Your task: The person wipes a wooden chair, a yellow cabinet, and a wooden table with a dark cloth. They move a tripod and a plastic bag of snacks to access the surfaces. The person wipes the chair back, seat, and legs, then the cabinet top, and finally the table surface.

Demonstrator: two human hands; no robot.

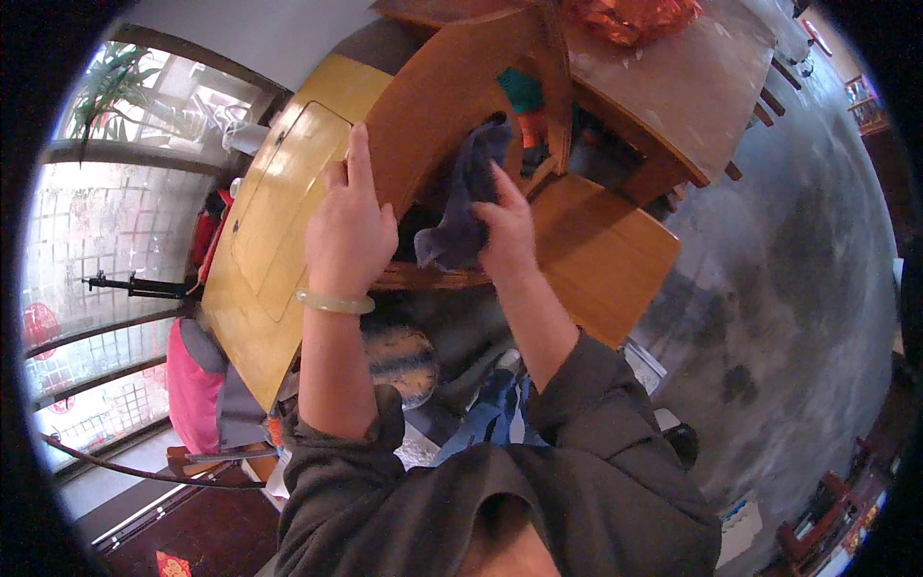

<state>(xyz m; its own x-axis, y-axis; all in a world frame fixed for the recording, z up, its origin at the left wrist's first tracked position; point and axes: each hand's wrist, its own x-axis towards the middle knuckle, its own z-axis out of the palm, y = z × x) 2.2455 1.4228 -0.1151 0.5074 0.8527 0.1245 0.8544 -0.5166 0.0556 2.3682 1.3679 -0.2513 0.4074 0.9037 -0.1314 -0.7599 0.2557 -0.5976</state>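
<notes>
A wooden chair stands before me, its broad curved backrest (440,86) on the left and its flat seat (606,252) on the right. My left hand (350,238), with a pale bangle at the wrist, lies at the outer edge of the backrest. Its index finger points forward and the other fingers are bent, partly hidden, seeming to steady the wood. In my right hand (508,227) is a crumpled dark grey-blue cloth (461,209), pressed against the inner side of the backrest. The cloth hangs down towards the chair's lower rail (433,278).
On the left is a yellow wooden cabinet or table (277,216) beside frosted windows (108,238). A table (670,86) bearing a shiny red bag (634,18) stands behind the chair. Below are a round stool (400,364) and a pink-covered seat (195,389). Grey floor (779,288) spreads rightward.
</notes>
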